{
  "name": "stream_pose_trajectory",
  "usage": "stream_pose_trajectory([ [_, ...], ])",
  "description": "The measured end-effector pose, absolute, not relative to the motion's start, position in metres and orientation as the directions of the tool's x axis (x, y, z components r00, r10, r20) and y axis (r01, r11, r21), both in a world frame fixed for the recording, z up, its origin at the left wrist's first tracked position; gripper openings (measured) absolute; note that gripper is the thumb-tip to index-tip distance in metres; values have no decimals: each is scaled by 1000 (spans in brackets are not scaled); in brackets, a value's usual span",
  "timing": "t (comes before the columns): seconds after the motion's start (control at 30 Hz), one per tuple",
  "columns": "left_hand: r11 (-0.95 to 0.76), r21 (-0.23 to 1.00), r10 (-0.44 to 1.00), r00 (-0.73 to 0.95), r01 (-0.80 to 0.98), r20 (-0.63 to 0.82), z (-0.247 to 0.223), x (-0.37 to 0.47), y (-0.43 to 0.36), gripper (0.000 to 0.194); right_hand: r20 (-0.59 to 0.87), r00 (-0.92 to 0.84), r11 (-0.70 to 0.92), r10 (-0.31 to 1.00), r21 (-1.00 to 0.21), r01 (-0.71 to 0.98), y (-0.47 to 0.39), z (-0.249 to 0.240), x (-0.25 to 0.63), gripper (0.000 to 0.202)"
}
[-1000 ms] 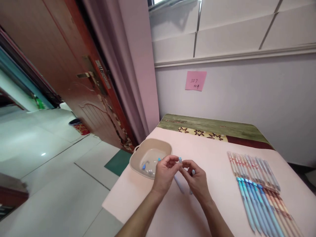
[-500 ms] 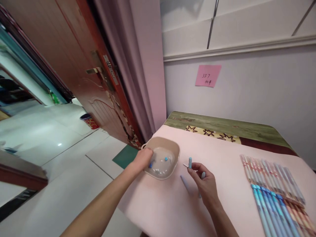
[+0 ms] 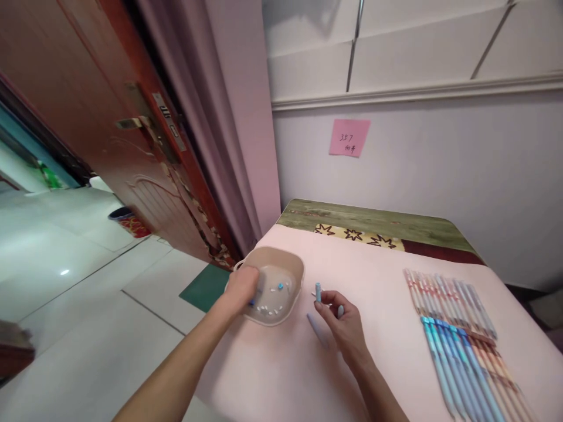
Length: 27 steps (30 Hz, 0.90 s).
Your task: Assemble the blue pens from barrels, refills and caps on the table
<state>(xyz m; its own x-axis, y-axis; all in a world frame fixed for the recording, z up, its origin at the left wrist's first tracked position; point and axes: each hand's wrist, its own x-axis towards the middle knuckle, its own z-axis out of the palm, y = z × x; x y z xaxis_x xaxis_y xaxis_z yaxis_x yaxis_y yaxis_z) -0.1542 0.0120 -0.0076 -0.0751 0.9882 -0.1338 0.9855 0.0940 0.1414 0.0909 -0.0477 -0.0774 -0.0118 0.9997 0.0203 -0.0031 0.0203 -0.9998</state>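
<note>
"Which step?"
"My left hand reaches among small parts in the basin at the tabletop's left edge; its grip is hidden. My right hand pinches a blue tube."
"Next?"
"Probably a delicate fingertip pick."

Pink note on pale wall: handwritten "357", top line. Below it, two small handwritten characters, maybe "向井", second one unclear. Light strip on edge of brown door: dark marks, too blurred to read.
</note>
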Motion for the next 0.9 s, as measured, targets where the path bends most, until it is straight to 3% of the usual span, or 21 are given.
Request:
stream_pose_trajectory([
  [0.07, 78, 214, 997, -73, 974, -31, 9, -140, 8, 19, 41, -28, 41, 999, -999, -13, -47, -76, 91, 26],
  [0.1, 56, 305, 998, -65, 951, 19, 15, -129, 5, 19, 57, -38, 56, 998, -998, -15, -47, -75, 91, 25],
  [0.13, 22, 514, 995, -68, 858, 71, 19, -117, 1, 17, 75, -46, 74, 996, -997, -17, -47, -75, 91, 24],
  [0.17, -14, 735, 994, -73, 678, 86, 20, -104, -4, 17, 93, -52, 92, 994, -996, -20, -47, -74, 92, 23],
  [0.23, -38, 958, 995, -76, 286, 62, 17, -78, -13, 19, 117, -57, 116, 991, -993, -23, -47, -72, 93, 21],
  [0.3, -14, 999, 998, -57, 51, 17, 9, -58, -19, 19, 121, -50, 120, 991, -992, -22, -47, -69, 95, 20],
  [0.4, 42, 997, 999, -18, -62, -43, 2, -45, -23, 19, 119, -46, 118, 992, -993, -21, -47, -66, 98, 19],
  [0.9, 86, 995, 992, 102, -55, -81, 20, -39, -32, 18, 184, -16, 183, 983, -982, -36, -53, -48, 106, 16],
])
